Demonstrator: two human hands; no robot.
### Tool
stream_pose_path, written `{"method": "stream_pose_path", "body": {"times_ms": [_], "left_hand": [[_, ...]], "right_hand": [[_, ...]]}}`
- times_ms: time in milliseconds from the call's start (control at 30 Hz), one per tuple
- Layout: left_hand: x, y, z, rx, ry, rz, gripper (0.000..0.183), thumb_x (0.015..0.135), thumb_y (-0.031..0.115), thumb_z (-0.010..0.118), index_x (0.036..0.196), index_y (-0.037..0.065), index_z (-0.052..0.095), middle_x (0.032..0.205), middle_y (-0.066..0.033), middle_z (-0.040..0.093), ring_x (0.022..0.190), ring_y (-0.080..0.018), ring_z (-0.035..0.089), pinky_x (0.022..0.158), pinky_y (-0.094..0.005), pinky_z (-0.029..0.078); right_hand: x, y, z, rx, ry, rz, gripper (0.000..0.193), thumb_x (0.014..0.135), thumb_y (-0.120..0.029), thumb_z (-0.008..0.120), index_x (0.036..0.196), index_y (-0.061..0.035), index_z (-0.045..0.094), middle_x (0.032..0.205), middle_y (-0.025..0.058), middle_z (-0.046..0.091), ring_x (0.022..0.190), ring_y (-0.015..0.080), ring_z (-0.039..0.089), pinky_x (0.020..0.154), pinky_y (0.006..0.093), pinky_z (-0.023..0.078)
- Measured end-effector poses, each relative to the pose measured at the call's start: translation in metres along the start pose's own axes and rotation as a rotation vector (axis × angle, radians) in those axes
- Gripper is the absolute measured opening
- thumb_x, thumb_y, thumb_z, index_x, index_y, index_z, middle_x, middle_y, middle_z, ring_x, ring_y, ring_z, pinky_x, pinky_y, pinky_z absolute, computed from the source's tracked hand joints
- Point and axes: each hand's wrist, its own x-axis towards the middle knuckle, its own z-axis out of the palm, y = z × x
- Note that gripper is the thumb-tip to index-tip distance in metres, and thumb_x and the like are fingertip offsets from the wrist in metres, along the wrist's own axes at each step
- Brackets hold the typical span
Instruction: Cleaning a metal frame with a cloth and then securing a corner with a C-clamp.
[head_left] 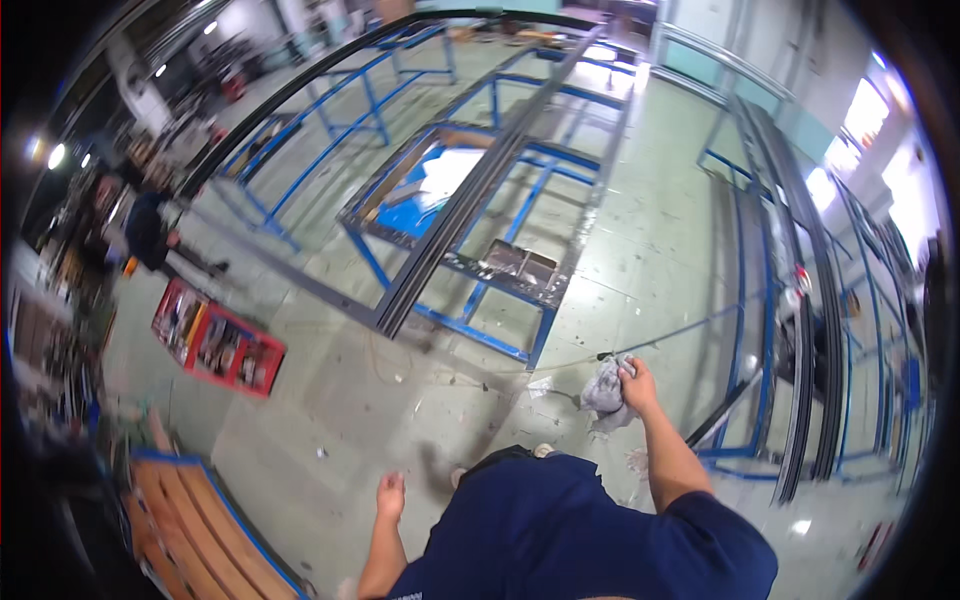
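Observation:
My right hand is closed on a crumpled grey cloth, held out in front of me to the right. The cloth hangs in loose folds over the floor. On the other side, my left hand hangs low with its fingers curled in, and nothing shows in it. Ahead stands a blue metal stand that carries long dark frame profiles. Two dark rectangular pieces lie on its near end, apart from both hands.
A red tool cart stands front left, and another person is behind it. A wooden slatted surface with a blue edge is at the lower left. Racks with long dark profiles line the right. A tray with blue lining sits among the frames.

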Motion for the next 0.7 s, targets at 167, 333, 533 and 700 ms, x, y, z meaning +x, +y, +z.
{"method": "stream_pose_path", "body": {"times_ms": [167,333,533,700], "left_hand": [[-0.008,0.044,0.051,0.584,-0.277,0.110,0.052,0.093,0.043,0.065,0.125,0.003,0.061,0.118,-0.0215,0.067,0.109,-0.0329,0.065,0.095,-0.0402,0.051],[-0.047,0.052,0.044,0.517,-0.085,0.075,0.050,0.093,0.039,0.066,0.126,0.002,0.060,0.115,-0.0165,0.069,0.108,-0.0276,0.065,0.094,-0.0374,0.051],[-0.073,-0.028,0.015,0.379,0.001,-0.123,0.055,0.093,0.044,0.064,0.128,0.003,0.059,0.122,-0.0200,0.067,0.113,-0.0321,0.065,0.097,-0.0377,0.050],[-0.089,-0.072,-0.011,0.380,0.035,-0.234,0.055,0.093,0.045,0.063,0.126,0.000,0.061,0.123,-0.0202,0.066,0.114,-0.0338,0.064,0.099,-0.0380,0.049]], "right_hand": [[0.029,0.014,-0.024,0.093,0.024,-0.082,0.044,0.092,-0.020,0.066,0.127,0.0043,0.058,0.126,0.0242,0.062,0.119,0.0341,0.058,0.104,0.0393,0.042],[0.056,0.019,-0.017,0.182,-0.117,-0.094,0.041,0.094,-0.017,0.063,0.128,0.0055,0.057,0.124,0.0235,0.062,0.117,0.0311,0.058,0.105,0.0383,0.041],[0.068,-0.100,0.006,0.176,-0.210,-0.201,0.040,0.096,-0.017,0.061,0.128,0.0052,0.056,0.125,0.0226,0.062,0.117,0.0308,0.058,0.104,0.0374,0.041],[0.068,-0.188,0.039,0.242,-0.289,-0.384,0.033,0.098,-0.017,0.061,0.125,0.0015,0.057,0.116,0.0103,0.062,0.103,0.0180,0.056,0.094,0.0310,0.045]]}}
